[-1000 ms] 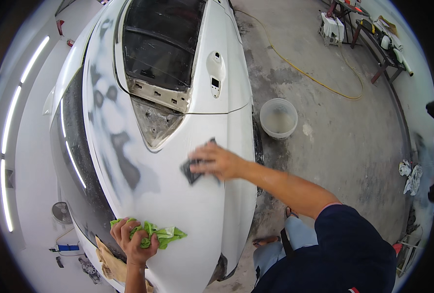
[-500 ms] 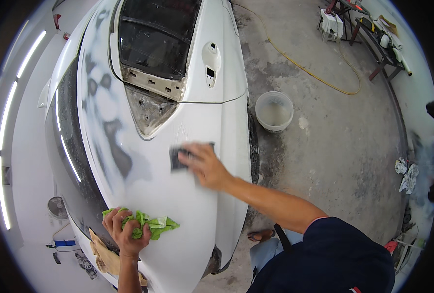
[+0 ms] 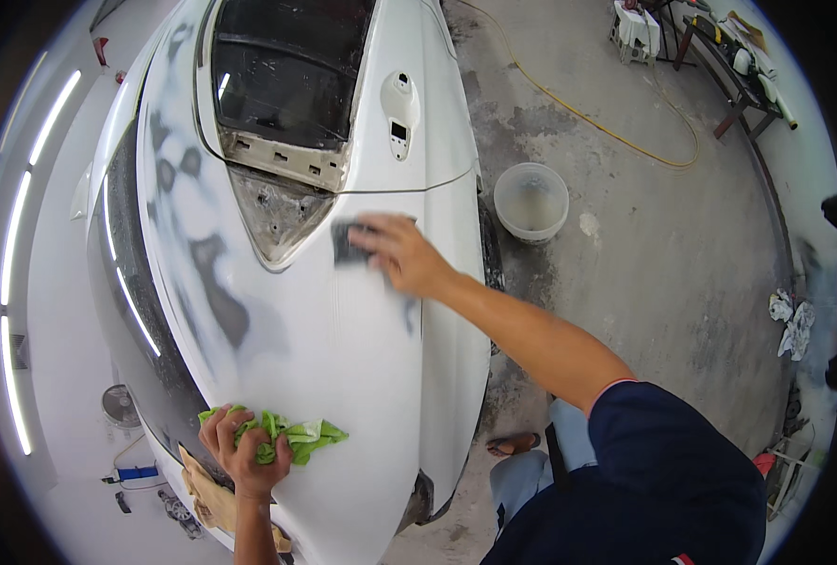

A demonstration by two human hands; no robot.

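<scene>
In the head view, my right hand (image 3: 399,254) grips a dark flat pad (image 3: 349,245) against the white car panel (image 3: 371,367), just below the rear side window opening (image 3: 277,212); fingers and pad are blurred. My left hand (image 3: 247,452) holds a crumpled green cloth (image 3: 310,436) on the panel lower down, beside the dark rear windscreen (image 3: 131,292) and some tan paper (image 3: 206,492). Gray patches (image 3: 216,292) mottle the pillar strip left of the window opening. Farther up is the door with its empty handle recess (image 3: 399,113).
A translucent bucket (image 3: 531,202) stands on the concrete floor (image 3: 625,282) right of the car, with a yellow hose (image 3: 578,108) beyond it. A bench with tools (image 3: 724,71), crumpled paper (image 3: 795,330) and a wall line the right side. A fan (image 3: 120,405) is at the left.
My right hand and pad have moved up and slightly left across the panel, closer to the window corner. My left hand stays on the cloth in much the same place.
</scene>
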